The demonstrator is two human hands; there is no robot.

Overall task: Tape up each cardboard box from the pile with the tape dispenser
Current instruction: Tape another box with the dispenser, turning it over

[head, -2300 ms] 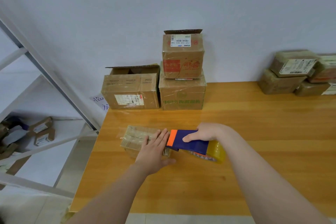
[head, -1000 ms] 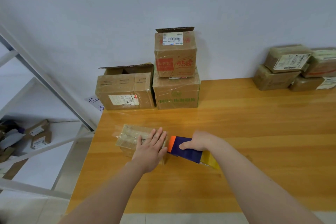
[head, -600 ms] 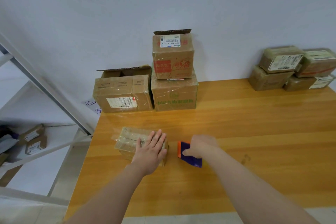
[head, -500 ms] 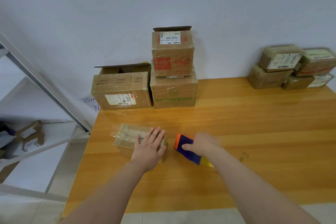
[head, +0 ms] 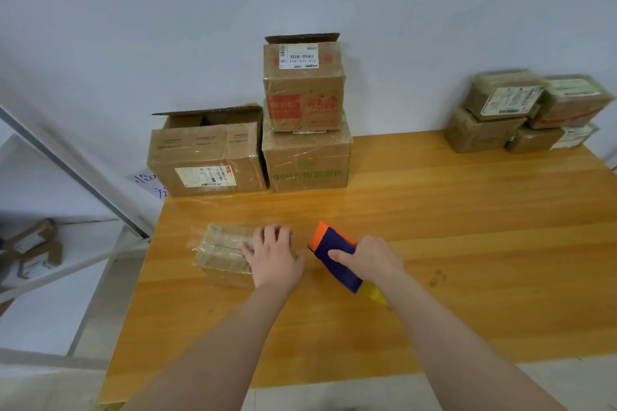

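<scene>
A small flat cardboard box [head: 223, 252], wrapped in clear tape, lies on the wooden table [head: 467, 243] near its left edge. My left hand [head: 272, 255] grips the box's right end, fingers curled over the far edge. My right hand [head: 369, 260] holds the tape dispenser [head: 334, 252], blue with an orange front, just right of the box and apart from it. A bit of the yellowish tape roll [head: 375, 294] shows under my wrist.
Three larger boxes stand at the table's back left: an open-flapped one [head: 207, 157], a green-printed one [head: 307, 162] and a red-printed one [head: 303, 83] on top. A pile of taped parcels [head: 521, 113] sits at the back right. White shelving [head: 66, 243] stands left of the table.
The dispenser has drawn away to the right from the box's end. My left hand's fingers, flat on the box before, now curl over its far edge.
</scene>
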